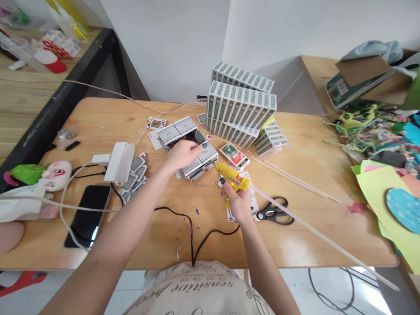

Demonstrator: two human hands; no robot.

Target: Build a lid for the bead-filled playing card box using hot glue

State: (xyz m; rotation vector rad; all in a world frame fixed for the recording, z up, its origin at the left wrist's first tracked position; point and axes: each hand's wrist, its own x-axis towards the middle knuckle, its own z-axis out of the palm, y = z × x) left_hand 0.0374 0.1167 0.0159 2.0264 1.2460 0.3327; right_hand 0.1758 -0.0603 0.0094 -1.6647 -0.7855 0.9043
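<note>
My left hand (183, 155) reaches over a box built from grey-backed playing cards (179, 129), its fingers closed on the card wall nearest me. The box has an open middle with a dark inside. In my right hand (239, 202) is a yellow hot glue gun (230, 176), its nozzle at the box's near right corner. A long clear glue stick (315, 225) runs out of the gun's back, past the table's front edge. Under the right hand lie loose playing cards (253, 203), partly hidden. Black-handled scissors (274, 211) rest beside them.
Stacked card packs (241, 107) stand at the back, with an opened pack (234, 155) before them. Spare glue sticks (295, 178) lie to the right. Leftward are scattered cards (135, 177), a white box-shaped device (120, 162), a phone (88, 215) and cables. Coloured scraps (387, 135) heap at right.
</note>
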